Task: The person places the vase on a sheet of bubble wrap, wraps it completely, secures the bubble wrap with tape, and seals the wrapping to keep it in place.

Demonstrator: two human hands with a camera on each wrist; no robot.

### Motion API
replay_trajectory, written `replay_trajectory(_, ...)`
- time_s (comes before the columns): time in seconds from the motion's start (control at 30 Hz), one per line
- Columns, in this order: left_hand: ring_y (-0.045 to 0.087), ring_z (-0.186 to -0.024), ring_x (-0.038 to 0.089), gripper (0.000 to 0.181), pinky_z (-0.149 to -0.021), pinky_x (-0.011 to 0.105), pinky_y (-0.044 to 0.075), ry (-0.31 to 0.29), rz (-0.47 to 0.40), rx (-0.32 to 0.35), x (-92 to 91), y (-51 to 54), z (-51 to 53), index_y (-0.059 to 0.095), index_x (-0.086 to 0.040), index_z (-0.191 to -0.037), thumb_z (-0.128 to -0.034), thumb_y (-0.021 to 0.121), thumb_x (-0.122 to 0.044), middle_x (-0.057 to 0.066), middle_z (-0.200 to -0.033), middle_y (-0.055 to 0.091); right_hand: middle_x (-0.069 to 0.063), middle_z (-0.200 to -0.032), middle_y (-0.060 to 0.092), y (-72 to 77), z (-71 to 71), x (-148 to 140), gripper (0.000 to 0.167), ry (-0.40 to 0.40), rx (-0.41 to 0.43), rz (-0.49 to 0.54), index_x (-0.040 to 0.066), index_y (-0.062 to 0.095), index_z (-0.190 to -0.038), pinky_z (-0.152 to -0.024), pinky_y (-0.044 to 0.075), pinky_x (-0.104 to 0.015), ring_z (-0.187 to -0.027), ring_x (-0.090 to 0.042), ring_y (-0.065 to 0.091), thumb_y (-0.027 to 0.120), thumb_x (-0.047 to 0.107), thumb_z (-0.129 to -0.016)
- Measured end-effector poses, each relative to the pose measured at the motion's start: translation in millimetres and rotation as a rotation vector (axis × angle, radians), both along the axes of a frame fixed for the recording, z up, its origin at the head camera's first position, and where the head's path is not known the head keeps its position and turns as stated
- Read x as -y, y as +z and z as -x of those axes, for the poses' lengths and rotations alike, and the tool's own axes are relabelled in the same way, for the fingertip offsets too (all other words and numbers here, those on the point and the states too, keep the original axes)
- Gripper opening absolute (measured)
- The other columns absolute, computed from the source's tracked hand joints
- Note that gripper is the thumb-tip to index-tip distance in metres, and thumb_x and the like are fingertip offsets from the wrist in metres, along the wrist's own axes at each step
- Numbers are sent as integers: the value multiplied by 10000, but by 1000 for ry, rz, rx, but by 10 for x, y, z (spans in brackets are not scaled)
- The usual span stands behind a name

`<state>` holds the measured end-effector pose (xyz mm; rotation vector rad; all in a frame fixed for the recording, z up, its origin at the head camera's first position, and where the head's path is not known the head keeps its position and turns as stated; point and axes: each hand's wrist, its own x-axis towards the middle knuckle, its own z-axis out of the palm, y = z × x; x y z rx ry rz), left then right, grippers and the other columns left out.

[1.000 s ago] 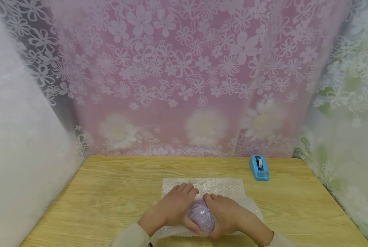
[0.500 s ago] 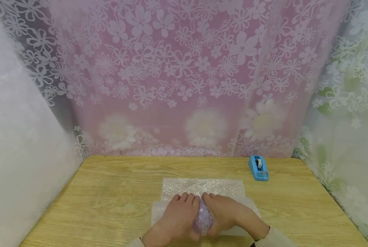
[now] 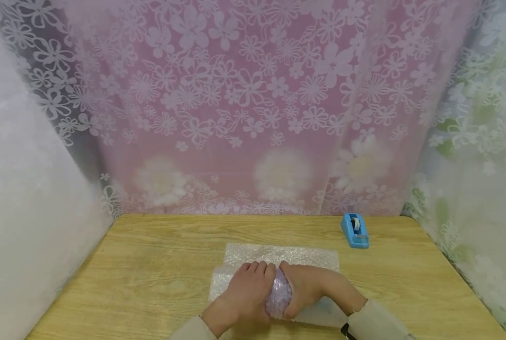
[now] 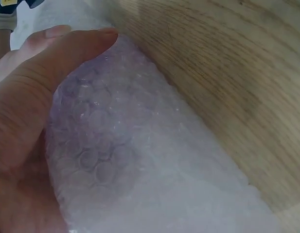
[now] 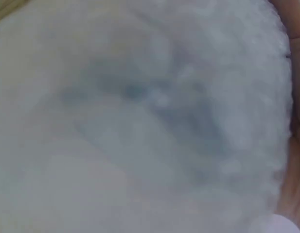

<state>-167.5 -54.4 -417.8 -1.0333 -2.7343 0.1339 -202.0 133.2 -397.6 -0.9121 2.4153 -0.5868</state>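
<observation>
A rounded purple object (image 3: 279, 293), its kind hidden under bubble wrap (image 3: 308, 256), lies between the two hands. My left hand (image 3: 250, 289) grips it from the left, fingers over its far side. From the right, my right hand (image 3: 307, 286) holds it the same way. In the left wrist view, the left thumb (image 4: 77, 51) presses on the purple-tinted bubble wrap (image 4: 103, 141), which runs out as a loose flap. The right wrist view is mostly filled by blurred bubble wrap (image 5: 125, 160), with part of a hand (image 5: 296, 92) at its right edge.
A blue tape dispenser (image 3: 356, 231) stands at the table's back right. The wood-patterned table (image 3: 164, 269) extends around the wrap. Floral curtains (image 3: 253, 118) hang behind and on both sides.
The purple object has been rolled slightly away within the wrap. Both hands have shifted forward around it, and the left has come over its top. The sheet's far edge has tilted slightly.
</observation>
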Motion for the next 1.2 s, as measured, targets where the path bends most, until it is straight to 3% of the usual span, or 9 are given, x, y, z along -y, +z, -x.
replay_trajectory(0.3, 540, -827, 145, 832, -732, 307, 463, -17, -27, 138, 44, -4, 122, 465, -121, -1137, -526, 822, -560, 1, -898, 529, 84, -1002, 505, 26, 92, 6, 718, 13, 72, -22, 125, 421, -1152, -826, 451, -279, -895, -56, 514, 839, 397, -635)
replay_trajectory(0.6, 535, -697, 101, 791, -631, 282, 457, -5, -51, 291, 14, 37, 253, 470, -203, -1134, -528, 846, -546, -52, -801, 559, 101, -1088, 504, -39, 209, -79, 714, 96, 204, 112, 200, 424, -1219, -840, 442, -261, -959, -65, 517, 815, 347, -639)
replay_trajectory(0.9, 526, -657, 85, 773, -597, 262, 452, 11, -43, 334, -10, 64, 273, 467, -211, -1120, -530, 849, -532, -73, -770, 567, 108, -1175, 469, -78, 339, -103, 733, 200, 299, 132, 229, 382, -1285, -884, 424, -254, -1046, -62, 486, 803, 327, -693)
replay_trajectory(1.2, 527, -647, 64, 752, -596, 242, 451, 46, -98, 500, 11, 100, 309, 421, -210, -1078, -533, 882, -447, -76, -772, 551, 94, -1233, 446, -57, 434, -62, 731, 210, 456, 109, 255, 370, -1320, -925, 403, -258, -1106, -82, 457, 793, 276, -724)
